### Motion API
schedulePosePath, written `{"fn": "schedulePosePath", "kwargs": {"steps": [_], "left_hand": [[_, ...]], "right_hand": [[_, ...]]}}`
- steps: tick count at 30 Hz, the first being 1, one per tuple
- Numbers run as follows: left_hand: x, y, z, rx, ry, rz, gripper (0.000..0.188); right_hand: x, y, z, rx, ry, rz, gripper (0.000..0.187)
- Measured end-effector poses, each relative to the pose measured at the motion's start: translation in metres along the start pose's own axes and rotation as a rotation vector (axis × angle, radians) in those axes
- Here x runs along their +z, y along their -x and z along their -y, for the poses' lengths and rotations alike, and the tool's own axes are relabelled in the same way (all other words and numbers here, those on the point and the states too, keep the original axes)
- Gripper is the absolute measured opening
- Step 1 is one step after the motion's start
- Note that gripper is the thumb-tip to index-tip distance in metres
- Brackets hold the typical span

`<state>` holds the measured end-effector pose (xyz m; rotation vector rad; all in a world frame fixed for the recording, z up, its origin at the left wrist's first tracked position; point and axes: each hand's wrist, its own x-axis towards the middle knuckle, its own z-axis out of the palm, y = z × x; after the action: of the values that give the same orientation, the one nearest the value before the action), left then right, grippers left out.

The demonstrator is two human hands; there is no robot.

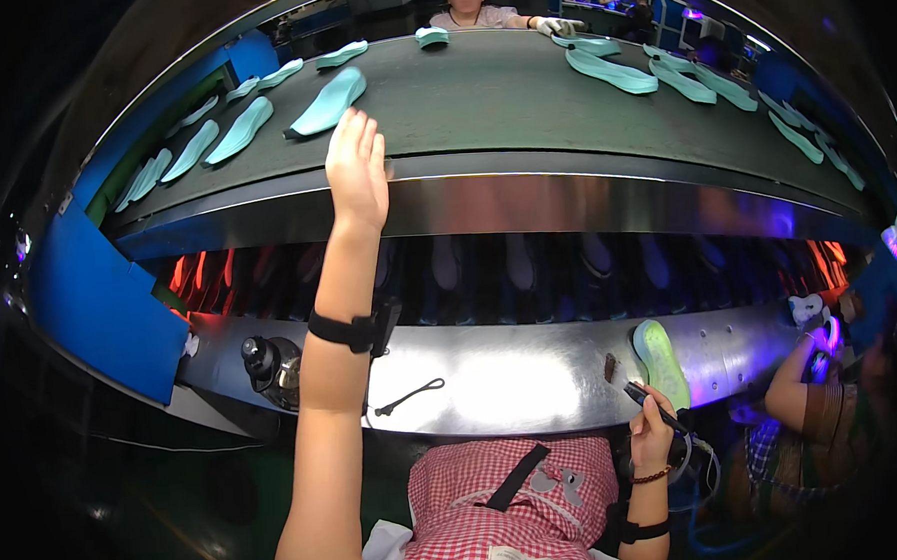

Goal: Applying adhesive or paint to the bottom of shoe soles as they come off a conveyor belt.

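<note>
- While our checked apron (439, 481) fills the nearest space, our right grip (652, 433) pinches a black pen-like tool (638, 396) between thumb and fingers.
- Just beyond it, a pale-green sole (659, 363) lies on the metal bench (513, 377).
- Farther out, our left grip (358, 179) is unfolded, fingers straight and empty.
- Its fingertips come close to a teal sole (329, 103) on the dark belt (461, 109); we cannot tell whether they touch.
- We judge this sole light and springy, its smooth faces perhaps slippery and easily dented; we would hold it by both side edges at the narrow middle.
- At the far side, a co-worker's gloved hand (558, 26) is near more teal soles (610, 73).
</note>
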<state>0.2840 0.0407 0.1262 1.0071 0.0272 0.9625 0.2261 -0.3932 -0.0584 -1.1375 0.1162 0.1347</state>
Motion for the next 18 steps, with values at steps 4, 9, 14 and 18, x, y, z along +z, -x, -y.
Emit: {"fn": "schedulePosePath", "kwargs": {"steps": [4,9,14,18], "left_hand": [[0.015,0.03,0.032,0.898,-1.313,0.344,0.029],[0.024,0.044,0.074,1.167,-1.487,-0.012,0.022],[0.018,0.042,0.08,1.171,-1.46,-0.01,0.024],[0.02,0.042,0.076,1.193,-1.525,0.015,0.024]], "right_hand": [[-0.011,-0.006,-0.007,0.004,0.001,-0.008,0.02],[-0.019,-0.009,-0.017,0.031,-0.137,-0.078,0.019],[-0.028,-0.01,-0.025,0.095,-0.185,-0.139,0.017],[-0.034,-0.012,-0.024,0.102,-0.225,-0.014,0.02]]}}
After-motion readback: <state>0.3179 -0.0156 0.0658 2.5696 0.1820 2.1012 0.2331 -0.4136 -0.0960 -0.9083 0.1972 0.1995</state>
